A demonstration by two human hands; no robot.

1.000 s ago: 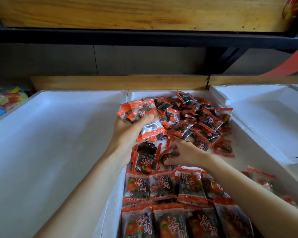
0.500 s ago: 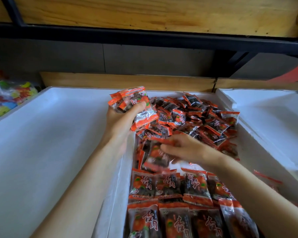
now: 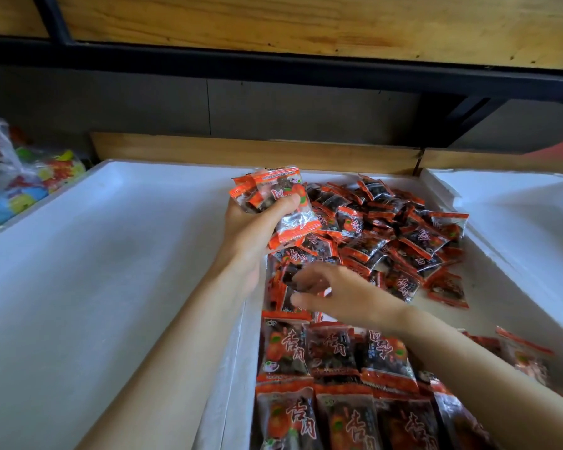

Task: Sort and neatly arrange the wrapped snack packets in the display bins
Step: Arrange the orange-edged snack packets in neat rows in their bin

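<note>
Packets (image 3: 330,352) lie in neat rows below our right grip (image 3: 348,297), whose hold we cannot tell; the heap (image 3: 403,235) beyond it is unsorted, and our left grip (image 3: 251,232) clasps a stack (image 3: 278,185).

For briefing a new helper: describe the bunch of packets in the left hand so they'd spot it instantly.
Find the middle white bin, full of orange-edged packets. Near its far left corner the left hand holds a small bunch. Only this bunch is raised above the loose heap, pinned under the thumb.
</note>
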